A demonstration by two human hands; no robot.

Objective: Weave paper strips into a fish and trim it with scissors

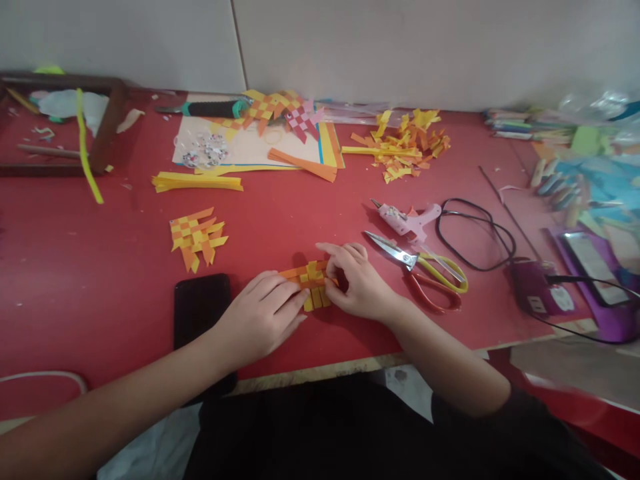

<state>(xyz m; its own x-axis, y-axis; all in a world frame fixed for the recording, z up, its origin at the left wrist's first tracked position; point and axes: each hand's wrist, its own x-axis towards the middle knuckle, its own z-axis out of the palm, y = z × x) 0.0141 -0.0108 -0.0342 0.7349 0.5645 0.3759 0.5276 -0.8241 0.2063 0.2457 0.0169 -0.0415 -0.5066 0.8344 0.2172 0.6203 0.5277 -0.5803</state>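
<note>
Near the table's front edge lies a small weave of orange and yellow paper strips (315, 273), orange running across and yellow hanging down. My left hand (263, 310) lies over its left end, fingers together and thumb tip beside the yellow strips, holding it against the table. At the right end, my right hand (357, 280) pinches the orange strips with curled fingers, one finger pointing left above them. The hands hide both ends of the weave. To the left rests a woven paper fish (196, 237) in orange and yellow.
Scissors (410, 263) and a pink glue gun (407, 220) lie right of my hands. A black phone (200, 307) is by my left forearm. Behind are yellow strips (197, 182), a heap of paper scraps (405, 147) and a wooden frame (113, 113). A black cord (475, 267) loops at right.
</note>
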